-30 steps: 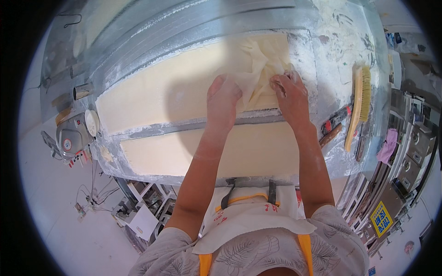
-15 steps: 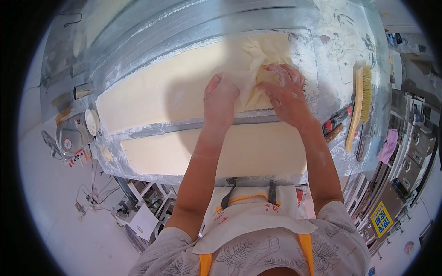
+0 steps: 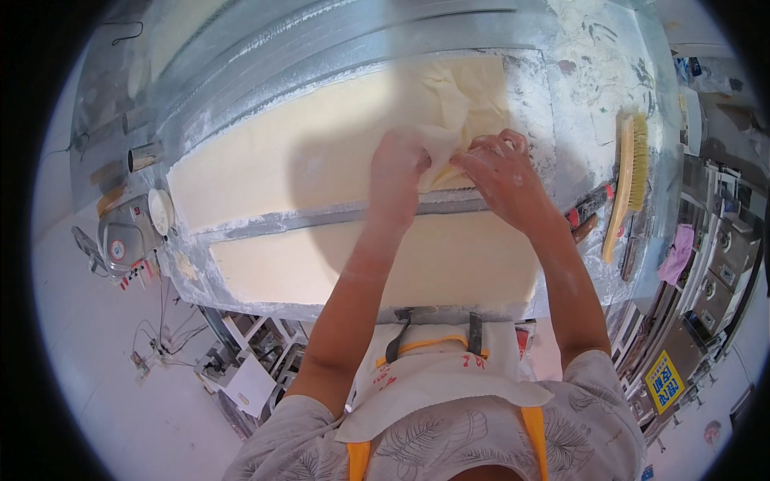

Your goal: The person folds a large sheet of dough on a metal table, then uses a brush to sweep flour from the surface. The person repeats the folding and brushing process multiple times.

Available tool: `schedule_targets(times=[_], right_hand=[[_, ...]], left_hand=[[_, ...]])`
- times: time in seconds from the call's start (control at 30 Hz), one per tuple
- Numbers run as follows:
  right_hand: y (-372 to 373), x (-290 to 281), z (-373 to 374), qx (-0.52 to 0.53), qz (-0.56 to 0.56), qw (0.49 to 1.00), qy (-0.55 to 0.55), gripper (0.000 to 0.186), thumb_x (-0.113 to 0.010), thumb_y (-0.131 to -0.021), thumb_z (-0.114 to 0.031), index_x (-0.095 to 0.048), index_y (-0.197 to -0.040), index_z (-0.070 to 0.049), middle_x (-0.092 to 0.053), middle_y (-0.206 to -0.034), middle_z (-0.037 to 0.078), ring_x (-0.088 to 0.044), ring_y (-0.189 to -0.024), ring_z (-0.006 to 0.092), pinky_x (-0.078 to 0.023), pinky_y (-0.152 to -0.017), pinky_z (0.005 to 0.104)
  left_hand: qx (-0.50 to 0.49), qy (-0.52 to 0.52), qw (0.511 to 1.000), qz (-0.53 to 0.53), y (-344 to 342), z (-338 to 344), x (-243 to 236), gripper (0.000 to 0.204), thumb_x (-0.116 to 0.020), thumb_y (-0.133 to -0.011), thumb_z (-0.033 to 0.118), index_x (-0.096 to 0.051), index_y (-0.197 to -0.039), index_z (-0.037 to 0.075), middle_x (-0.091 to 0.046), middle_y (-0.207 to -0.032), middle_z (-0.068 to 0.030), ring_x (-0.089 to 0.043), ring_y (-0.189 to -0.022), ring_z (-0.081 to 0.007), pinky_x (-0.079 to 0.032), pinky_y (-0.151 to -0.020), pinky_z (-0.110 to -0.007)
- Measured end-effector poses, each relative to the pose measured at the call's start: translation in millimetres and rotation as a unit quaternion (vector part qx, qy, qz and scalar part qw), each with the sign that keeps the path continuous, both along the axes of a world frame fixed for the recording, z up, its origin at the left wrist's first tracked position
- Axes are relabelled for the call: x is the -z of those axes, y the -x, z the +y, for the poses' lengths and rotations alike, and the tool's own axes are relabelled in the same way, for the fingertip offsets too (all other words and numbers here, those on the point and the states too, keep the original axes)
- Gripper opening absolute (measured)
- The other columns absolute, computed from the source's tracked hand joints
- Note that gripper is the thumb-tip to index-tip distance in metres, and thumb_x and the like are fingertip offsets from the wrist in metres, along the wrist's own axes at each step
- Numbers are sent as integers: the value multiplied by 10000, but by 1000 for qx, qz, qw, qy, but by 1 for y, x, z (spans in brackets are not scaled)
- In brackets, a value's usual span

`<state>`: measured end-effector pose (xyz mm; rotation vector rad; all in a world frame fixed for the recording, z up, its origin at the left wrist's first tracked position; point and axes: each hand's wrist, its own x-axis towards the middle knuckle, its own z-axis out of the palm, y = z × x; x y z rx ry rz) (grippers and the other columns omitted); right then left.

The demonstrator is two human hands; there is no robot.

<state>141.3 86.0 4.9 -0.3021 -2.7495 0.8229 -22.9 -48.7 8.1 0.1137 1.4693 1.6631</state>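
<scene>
A long pale dough sheet lies across the floured table, its right end rumpled into loose folds. My left hand, dusted with flour, is closed on a lifted fold of this sheet. Close beside it on the right, my right hand pinches the dough's wrinkled part with bent fingers. Both hands are near the sheet's near edge. Nearer to me, a second flat dough strip lies under my forearms, apart from the first by a narrow floured gap.
On the right lie a wooden-handled brush and a few dark-handled tools. A kitchen scale and a white bowl sit at the left edge, near a metal cylinder. Loose flour covers the far right.
My left hand has shifted right, closer to my right hand, and a dough flap now rises beside it. My right hand has come slightly nearer to me, its fingers drawn together.
</scene>
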Motion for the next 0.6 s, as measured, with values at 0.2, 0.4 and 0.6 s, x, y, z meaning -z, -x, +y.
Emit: schedule_targets(times=[0.2,0.4,0.6], right_hand=[[1,-14,1,-7,33,999,29,276,-698,-873,-17,-669,-1143,-67,-674,-1010,98,-648,-1085,318,-459,-1085,495],[22,-29,11,-45,61,997,-6,226,-711,-888,-51,-608,-1088,-53,-646,-981,121,-648,-1002,330,-485,-1011,474],[40,-40,26,-102,4,995,5,234,-711,-891,-55,-602,-1097,-74,-652,-997,120,-644,-950,329,-478,-952,466]], left_hand=[[56,67,994,58,-10,-3,10,244,-598,-1130,210,-593,-1241,-7,-666,-1031,-40,-641,-963,-129,-544,-925,-316],[101,32,993,52,-8,-6,3,302,-653,-1074,119,-538,-1330,8,-698,-1124,-82,-678,-1060,-164,-537,-995,-331],[142,-14,983,113,-11,-1,-12,499,-757,-920,-71,-523,-1348,31,-695,-1178,-75,-677,-1114,-173,-527,-1037,-344]])
